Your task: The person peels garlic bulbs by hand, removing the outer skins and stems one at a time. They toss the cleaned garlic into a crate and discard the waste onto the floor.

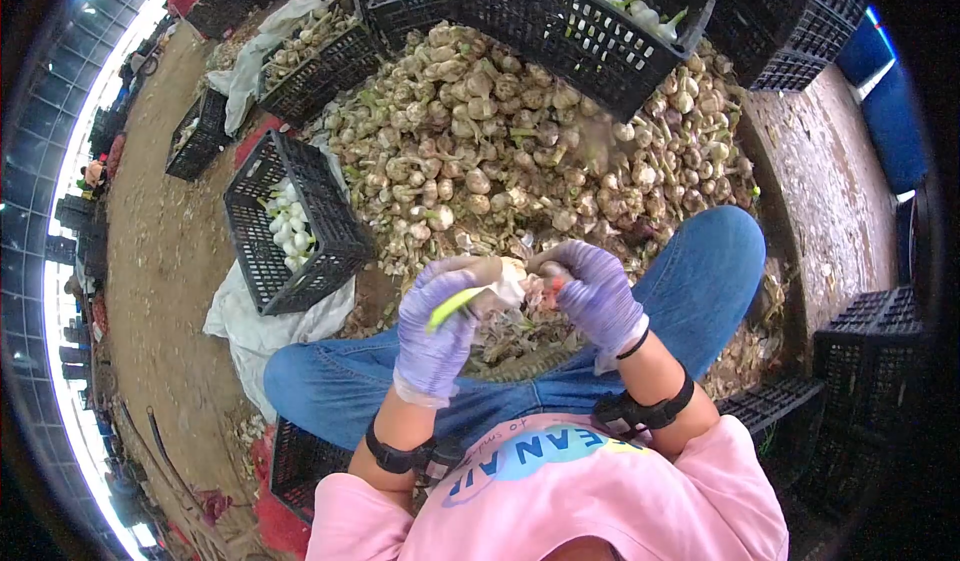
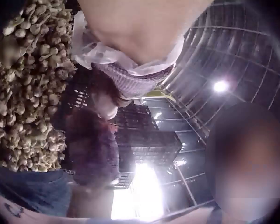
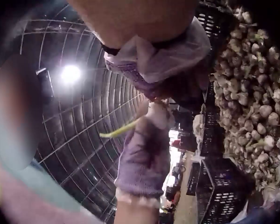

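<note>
The garlic bulb (image 1: 510, 281), with its green stem (image 1: 453, 308), is above the lap, at the near edge of the garlic pile (image 1: 480, 131). The left hand (image 1: 435, 326) is curled around it, covering much of it. The right hand (image 1: 603, 299), at its other side, has its fingers closed on an orange-red piece (image 1: 553, 286), mostly hidden; its shape cannot be told. In the left wrist view, both gloves are dark and the bulb is partly covered. Only the head view shows the white bulbs (image 1: 290, 226) inside the crate (image 1: 320, 216) left of the pile; the wrist views add a bright lamp (image 3: 71, 74) overhead.
</note>
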A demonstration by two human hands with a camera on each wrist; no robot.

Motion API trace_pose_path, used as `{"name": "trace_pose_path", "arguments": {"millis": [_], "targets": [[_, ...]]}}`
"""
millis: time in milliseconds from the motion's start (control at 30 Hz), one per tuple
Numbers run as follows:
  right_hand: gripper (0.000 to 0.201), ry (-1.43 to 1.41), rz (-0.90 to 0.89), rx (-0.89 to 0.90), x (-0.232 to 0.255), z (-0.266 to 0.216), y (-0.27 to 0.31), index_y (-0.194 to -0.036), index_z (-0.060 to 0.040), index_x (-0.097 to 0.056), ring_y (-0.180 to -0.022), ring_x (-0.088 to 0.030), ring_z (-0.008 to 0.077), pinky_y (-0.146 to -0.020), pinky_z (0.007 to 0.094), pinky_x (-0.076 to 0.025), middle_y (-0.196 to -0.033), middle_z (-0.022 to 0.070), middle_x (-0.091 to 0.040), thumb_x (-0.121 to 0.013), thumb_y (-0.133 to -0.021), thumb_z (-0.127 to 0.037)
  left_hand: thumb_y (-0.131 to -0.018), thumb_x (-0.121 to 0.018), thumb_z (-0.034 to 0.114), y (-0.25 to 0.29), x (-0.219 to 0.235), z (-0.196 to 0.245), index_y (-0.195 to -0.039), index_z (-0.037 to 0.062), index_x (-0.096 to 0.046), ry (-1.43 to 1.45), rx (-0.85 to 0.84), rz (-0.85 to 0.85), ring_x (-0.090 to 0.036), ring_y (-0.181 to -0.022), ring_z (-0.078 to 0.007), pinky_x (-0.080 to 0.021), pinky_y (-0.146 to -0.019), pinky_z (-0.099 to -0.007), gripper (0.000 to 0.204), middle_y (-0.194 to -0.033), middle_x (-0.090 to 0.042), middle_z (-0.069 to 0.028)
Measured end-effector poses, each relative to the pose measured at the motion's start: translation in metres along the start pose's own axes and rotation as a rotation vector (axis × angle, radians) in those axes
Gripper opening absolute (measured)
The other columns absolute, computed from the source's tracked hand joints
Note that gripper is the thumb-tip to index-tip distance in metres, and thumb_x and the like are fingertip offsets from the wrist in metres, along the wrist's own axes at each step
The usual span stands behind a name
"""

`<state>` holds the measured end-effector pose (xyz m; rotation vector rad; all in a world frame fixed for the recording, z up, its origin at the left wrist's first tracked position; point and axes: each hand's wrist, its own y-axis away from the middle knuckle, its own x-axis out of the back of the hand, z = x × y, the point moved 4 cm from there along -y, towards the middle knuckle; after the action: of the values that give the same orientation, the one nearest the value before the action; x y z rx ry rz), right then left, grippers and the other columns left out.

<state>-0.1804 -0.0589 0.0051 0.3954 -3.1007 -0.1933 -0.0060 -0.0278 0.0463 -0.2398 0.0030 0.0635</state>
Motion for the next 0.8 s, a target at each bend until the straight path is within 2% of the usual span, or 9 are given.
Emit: {"name": "trace_pose_path", "arguments": {"millis": [133, 200, 267, 333, 400, 433, 567, 733, 800], "targets": [[0.023, -0.33, -0.047, 0.02, -0.005, -0.009, 0.007, -0.098, 0.0008, -0.057, -0.064, -0.048, 0.005, -0.058, 0.0194, -0.041, -0.073, 0.0004, -0.056, -0.059, -0.083, -0.017, -0.078, -0.067, 0.008, -0.001, 0.012, -0.007, -0.101, 0.0061, -0.062, -0.168, 0.104, 0.02, -0.059, -0.093, -0.0197, -0.049, -0.078, -0.0286, 0.024, -0.101, -0.059, -0.0105], [0.028, -0.278, -0.106, -0.13, -0.013, -0.018, 0.011, -0.099, 0.001, -0.055, -0.072, -0.052, 0.0081, -0.064, 0.0224, -0.044, -0.084, 0.004, -0.057, -0.063, -0.081, -0.019, -0.078, -0.067, 0.011, -0.001, 0.002, 0.003, -0.1, 0.005, -0.063, -0.158, 0.063, 0.034, -0.058, -0.091, -0.0202, -0.048, -0.078, -0.0284, 0.023, -0.1, -0.059, -0.0104], [0.032, 0.173, 0.065, 0.351, -0.016, -0.025, 0.014, -0.099, 0.0013, -0.054, -0.081, -0.053, 0.0126, -0.071, 0.0264, -0.046, -0.097, 0.0083, -0.056, -0.066, -0.079, -0.021, -0.077, -0.068, 0.01, 0.0, -0.007, 0.01, -0.1, 0.0056, -0.063, -0.301, -0.055, 0.026, -0.058, -0.09, -0.0205, -0.048, -0.077, -0.0284, 0.024, -0.098, -0.059, -0.0102], [0.033, 0.249, 0.104, 0.296, -0.019, -0.017, 0.013, -0.099, 0.0014, -0.053, -0.088, -0.054, 0.0153, -0.076, 0.0286, -0.046, -0.104, 0.0109, -0.054, -0.067, -0.078, -0.02, -0.075, -0.068, 0.003, 0.001, -0.01, 0.013, -0.101, 0.0051, -0.063, -0.438, -0.171, -0.022, -0.059, -0.089, -0.0209, -0.049, -0.075, -0.0282, 0.026, -0.096, -0.059, -0.0105], [0.03, 0.204, 0.087, 0.357, -0.017, -0.015, 0.011, -0.095, 0.0021, -0.055, -0.084, -0.057, 0.0224, -0.075, 0.0307, -0.046, -0.09, 0.0148, -0.057, -0.068, -0.073, -0.014, -0.074, -0.066, -0.002, 0.002, -0.011, 0.011, -0.099, 0.0051, -0.063, -0.446, -0.18, -0.038, -0.059, -0.088, -0.0212, -0.049, -0.074, -0.0278, 0.026, -0.098, -0.058, -0.0111], [0.026, -0.101, 0.013, 0.031, -0.015, -0.012, 0.013, -0.095, 0.0026, -0.055, -0.079, -0.057, 0.0166, -0.074, 0.0276, -0.046, -0.089, 0.0111, -0.058, -0.063, -0.078, -0.015, -0.074, -0.064, -0.003, -0.001, -0.013, 0.018, -0.096, 0.0051, -0.064, -0.408, -0.161, -0.085, -0.059, -0.088, -0.0214, -0.049, -0.074, -0.0283, 0.024, -0.098, -0.059, -0.0111], [0.024, -0.514, -0.053, -0.033, 0.011, 0.003, -0.003, -0.097, 0.001, -0.055, -0.077, -0.055, 0.0104, -0.07, 0.0257, -0.046, -0.087, 0.004, -0.059, -0.06, -0.083, -0.017, -0.074, -0.064, -0.003, 0.001, -0.004, 0.021, -0.094, 0.0045, -0.064, -0.105, -0.074, -0.24, -0.06, -0.089, -0.0215, -0.049, -0.075, -0.0282, 0.021, -0.096, -0.061, -0.0108], [0.028, -0.334, -0.122, 0.012, -0.01, -0.004, 0.014, -0.099, 0.001, -0.054, -0.082, -0.056, 0.0118, -0.073, 0.0262, -0.047, -0.089, 0.0061, -0.059, -0.062, -0.082, -0.02, -0.076, -0.065, 0.001, 0.003, -0.002, 0.012, -0.096, 0.0045, -0.064, -0.178, 0.015, -0.029, -0.06, -0.089, -0.0215, -0.049, -0.075, -0.0285, 0.021, -0.097, -0.061, -0.0107], [0.029, -0.05, 0.025, 0.199, -0.017, -0.017, 0.022, -0.099, 0.0016, -0.054, -0.08, -0.056, 0.0136, -0.07, 0.0284, -0.047, -0.091, 0.0084, -0.057, -0.064, -0.08, -0.019, -0.08, -0.066, 0.017, 0.003, -0.007, 0.015, -0.098, 0.0037, -0.063, -0.361, -0.111, -0.013, -0.057, -0.085, -0.0178, -0.047, -0.074, -0.0263, 0.023, -0.096, -0.059, -0.0094]]}}
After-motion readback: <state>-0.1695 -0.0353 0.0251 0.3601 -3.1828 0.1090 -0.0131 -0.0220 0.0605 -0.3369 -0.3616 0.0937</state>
